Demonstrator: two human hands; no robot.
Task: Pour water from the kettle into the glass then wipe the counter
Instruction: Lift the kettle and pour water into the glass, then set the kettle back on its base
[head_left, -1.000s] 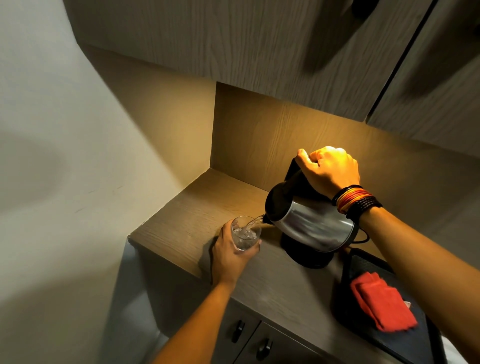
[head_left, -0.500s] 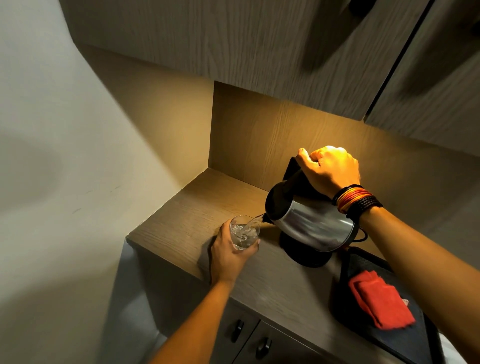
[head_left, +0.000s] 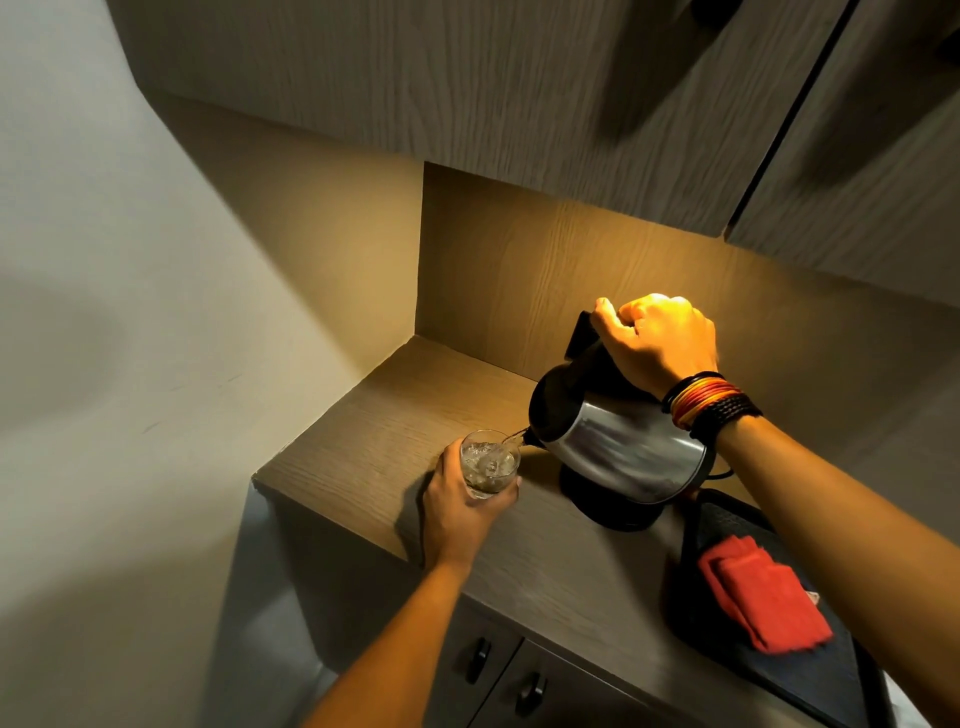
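A steel kettle (head_left: 618, 447) with a black lid and handle is tilted to the left above its black base (head_left: 608, 506). My right hand (head_left: 657, 343) grips the kettle's handle from above. A thin stream of water runs from the spout into a clear glass (head_left: 488, 470) that stands on the wooden counter (head_left: 395, 415). My left hand (head_left: 457, 509) is wrapped around the glass from the near side. The water in the glass is bubbling and stands high. A folded red cloth (head_left: 763, 592) lies on a black tray (head_left: 841, 670) at the right.
Upper cabinets (head_left: 519, 104) hang low over the counter, close above the kettle. A pale wall (head_left: 130, 312) closes off the left side. Below the counter are cabinet doors with two black handles (head_left: 504, 675). The kettle's cord (head_left: 722, 473) trails behind the base.
The water level in the glass has risen while the kettle keeps pouring. Both hands hold their places; the view has shifted only slightly.
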